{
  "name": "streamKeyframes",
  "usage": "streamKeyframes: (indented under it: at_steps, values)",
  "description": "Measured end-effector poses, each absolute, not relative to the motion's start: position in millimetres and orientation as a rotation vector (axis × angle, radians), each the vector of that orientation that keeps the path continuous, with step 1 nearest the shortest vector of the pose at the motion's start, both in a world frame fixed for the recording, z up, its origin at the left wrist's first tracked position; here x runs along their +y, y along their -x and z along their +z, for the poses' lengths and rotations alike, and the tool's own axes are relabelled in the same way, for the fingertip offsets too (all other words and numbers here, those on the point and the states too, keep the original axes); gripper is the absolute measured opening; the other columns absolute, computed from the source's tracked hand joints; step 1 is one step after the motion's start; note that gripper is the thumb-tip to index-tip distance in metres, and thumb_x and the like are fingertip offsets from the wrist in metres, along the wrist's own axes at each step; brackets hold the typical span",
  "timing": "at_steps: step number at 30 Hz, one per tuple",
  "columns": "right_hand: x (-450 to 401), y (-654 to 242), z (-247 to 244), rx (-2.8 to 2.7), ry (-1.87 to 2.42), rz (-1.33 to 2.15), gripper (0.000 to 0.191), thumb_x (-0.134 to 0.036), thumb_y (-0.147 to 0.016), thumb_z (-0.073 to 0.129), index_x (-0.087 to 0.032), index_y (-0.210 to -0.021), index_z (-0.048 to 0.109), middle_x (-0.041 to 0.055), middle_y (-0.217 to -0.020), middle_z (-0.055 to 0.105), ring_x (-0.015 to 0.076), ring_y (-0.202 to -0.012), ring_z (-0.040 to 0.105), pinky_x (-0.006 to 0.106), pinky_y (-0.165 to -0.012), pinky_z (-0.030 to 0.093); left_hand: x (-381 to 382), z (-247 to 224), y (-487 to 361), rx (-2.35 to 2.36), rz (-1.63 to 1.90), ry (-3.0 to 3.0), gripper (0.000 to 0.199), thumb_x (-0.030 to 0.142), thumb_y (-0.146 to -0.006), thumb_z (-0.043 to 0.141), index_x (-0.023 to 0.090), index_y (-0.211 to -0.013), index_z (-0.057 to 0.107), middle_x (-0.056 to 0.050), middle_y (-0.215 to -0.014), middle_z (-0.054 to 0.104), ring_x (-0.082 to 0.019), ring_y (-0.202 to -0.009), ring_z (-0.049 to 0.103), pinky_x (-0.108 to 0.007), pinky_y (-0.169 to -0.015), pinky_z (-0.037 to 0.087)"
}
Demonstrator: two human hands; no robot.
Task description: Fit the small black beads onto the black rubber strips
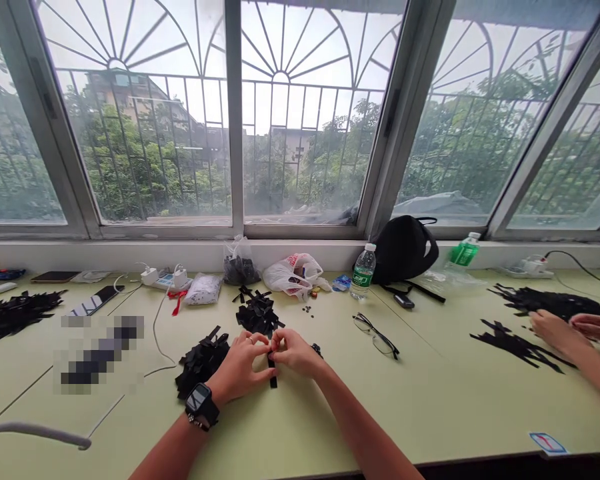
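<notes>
A short black fabric strip (273, 380) hangs between my two hands, its lower end towards me. My left hand (240, 365), with a ring and a black watch on the wrist, is closed on the strip from the left, thumb and fingertips at it. From the right, my right hand (297, 355) pinches the upper part of the strip; the fingertips meet and cover that end. Beside my left hand lies a heap of black strips (203, 361). A second heap of black pieces (257, 312) sits just beyond my hands. A small dark item (316, 348) is partly hidden behind my right hand.
Glasses (377, 335), a water bottle (363, 272), a white plastic bag (294, 275) and a black backpack (405, 250) stand along the back. A cable (156, 327) crosses the table at left. On the right, another person's hands (560, 333) are at more black strips (545, 303).
</notes>
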State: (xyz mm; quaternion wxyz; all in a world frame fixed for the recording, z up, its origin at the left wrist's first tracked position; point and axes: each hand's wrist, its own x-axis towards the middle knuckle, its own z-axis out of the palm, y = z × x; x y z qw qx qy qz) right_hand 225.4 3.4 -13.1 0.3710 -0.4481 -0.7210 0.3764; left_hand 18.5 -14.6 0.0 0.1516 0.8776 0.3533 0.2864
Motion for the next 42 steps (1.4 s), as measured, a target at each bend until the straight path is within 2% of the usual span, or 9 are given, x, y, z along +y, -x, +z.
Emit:
streamKeyframes:
  at_steps: [5, 9, 15, 31, 42]
  values:
    - [8.4, -225.5, -20.9, -1.925, 1.213, 0.817, 0.006, -0.014, -0.070, 0.067, -0.017, -0.074, 0.063, -0.0006, -0.077, 0.068, 0.0147, -0.072, 0.060, 0.024, -0.064, 0.040, -14.1, 0.0, -19.2, 0.998, 0.861, -2.510, 0.021, 0.037, -0.087, 0.076, 0.033, -0.108, 0.076, -0.002, -0.119, 0.069, -0.027, -0.109, 0.054, -0.041, -0.096, 0.046]
    - [6.8, -226.5, -17.0, -2.020, 1.236, 0.680, 0.004, -0.014, -0.074, 0.067, -0.018, -0.076, 0.068, -0.0002, -0.081, 0.069, 0.0151, -0.078, 0.061, 0.024, -0.068, 0.041, -11.8, -1.9, -20.0, 1.027, 0.910, -2.493, 0.015, 0.029, -0.089, 0.072, 0.031, -0.103, 0.076, -0.002, -0.109, 0.071, -0.025, -0.102, 0.057, -0.040, -0.094, 0.046]
    - [2.8, -224.9, -12.7, -2.058, 1.250, 0.625, 0.010, -0.011, -0.076, 0.064, -0.018, -0.079, 0.071, 0.0004, -0.081, 0.067, 0.0137, -0.074, 0.058, 0.023, -0.065, 0.039, -10.9, -3.8, -20.4, 1.041, 0.958, -2.486, 0.013, 0.020, -0.086, 0.069, 0.027, -0.094, 0.076, -0.003, -0.101, 0.072, -0.024, -0.096, 0.057, -0.038, -0.089, 0.045]
    - [-0.6, -226.5, -12.0, -2.142, 1.197, 0.612, 0.007, -0.016, -0.078, 0.066, -0.019, -0.083, 0.068, -0.0007, -0.079, 0.063, 0.0140, -0.074, 0.058, 0.022, -0.065, 0.040, -10.6, -3.5, -20.4, 1.100, 0.985, -2.453, 0.018, 0.013, -0.086, 0.063, 0.026, -0.085, 0.075, -0.003, -0.090, 0.070, -0.023, -0.090, 0.057, -0.036, -0.083, 0.046]
    - [-2.0, -225.0, -10.4, -2.146, 1.213, 0.612, 0.011, -0.010, -0.076, 0.061, -0.018, -0.082, 0.066, -0.0012, -0.077, 0.062, 0.0126, -0.070, 0.056, 0.021, -0.063, 0.038, -10.9, -2.4, -21.5, 1.108, 0.965, -2.447, 0.020, 0.013, -0.086, 0.061, 0.026, -0.086, 0.075, -0.003, -0.091, 0.071, -0.024, -0.091, 0.057, -0.036, -0.084, 0.046]
